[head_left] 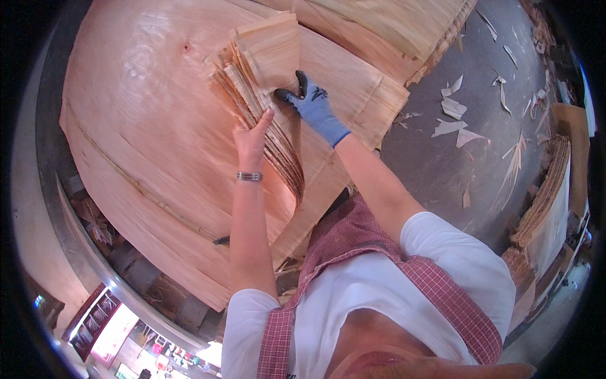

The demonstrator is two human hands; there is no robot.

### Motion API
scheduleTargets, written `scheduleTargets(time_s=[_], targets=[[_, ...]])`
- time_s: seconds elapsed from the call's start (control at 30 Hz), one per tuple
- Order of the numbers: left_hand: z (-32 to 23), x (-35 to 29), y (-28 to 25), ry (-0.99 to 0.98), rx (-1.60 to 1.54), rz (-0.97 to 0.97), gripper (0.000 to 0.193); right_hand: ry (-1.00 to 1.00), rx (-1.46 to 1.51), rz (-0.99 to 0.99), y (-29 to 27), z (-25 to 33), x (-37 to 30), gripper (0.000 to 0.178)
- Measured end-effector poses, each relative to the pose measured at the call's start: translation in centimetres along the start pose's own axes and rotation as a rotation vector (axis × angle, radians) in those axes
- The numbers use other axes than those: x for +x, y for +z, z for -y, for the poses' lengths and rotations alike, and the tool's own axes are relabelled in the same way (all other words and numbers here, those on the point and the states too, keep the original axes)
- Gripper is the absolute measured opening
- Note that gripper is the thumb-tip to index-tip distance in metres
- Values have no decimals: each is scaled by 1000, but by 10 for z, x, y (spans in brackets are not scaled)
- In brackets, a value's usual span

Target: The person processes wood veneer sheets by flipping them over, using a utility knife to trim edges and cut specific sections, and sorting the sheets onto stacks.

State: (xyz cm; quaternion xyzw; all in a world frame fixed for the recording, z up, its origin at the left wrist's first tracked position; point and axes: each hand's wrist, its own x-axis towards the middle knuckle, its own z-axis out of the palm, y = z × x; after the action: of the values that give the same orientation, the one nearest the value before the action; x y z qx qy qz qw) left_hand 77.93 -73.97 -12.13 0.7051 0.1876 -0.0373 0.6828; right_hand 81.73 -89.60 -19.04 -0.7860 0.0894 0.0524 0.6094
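My bare left hand (pixel 250 140), with a metal band at its wrist, is closed round the near-left edge of a bundle of thin wood veneer strips (pixel 278 148). Its thumb lies over the layered edges, while the other fingers are mostly hidden. The bundle is bent upward, and its edges fan out toward the far end. On its right side, my right hand (pixel 310 106) in a blue glove with dark fingertips rests against the pale veneer, thumb and forefinger spread apart. Beneath everything spreads a large, wavy veneer sheet (pixel 139 120).
A thin stick (pixel 151 200) with a dark end lies across the large sheet at left. More veneer sheets (pixel 391 28) are stacked at the far right. Torn scraps (pixel 452 107) litter the grey floor (pixel 429 158). Another veneer stack (pixel 546 196) stands at the right edge.
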Motion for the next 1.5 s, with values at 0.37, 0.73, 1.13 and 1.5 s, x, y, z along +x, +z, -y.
scheduleTargets(time_s=[0.37, 0.73, 1.13, 1.5], targets=[[6, -4, -4, -36, -59, -6, 25, -847, -288, -308, -36, 59, -85, 52], [2, 0, 4, 37, -10, -11, 28, 0, 14, -30, -5, -3, 3, 97], [13, 5, -4, -51, -23, -25, 27, -570, -348, -234, -15, 42, -56, 81], [5, 2, -3, -11, 64, -3, 29, -95, -37, -215, -4, 5, -18, 80]])
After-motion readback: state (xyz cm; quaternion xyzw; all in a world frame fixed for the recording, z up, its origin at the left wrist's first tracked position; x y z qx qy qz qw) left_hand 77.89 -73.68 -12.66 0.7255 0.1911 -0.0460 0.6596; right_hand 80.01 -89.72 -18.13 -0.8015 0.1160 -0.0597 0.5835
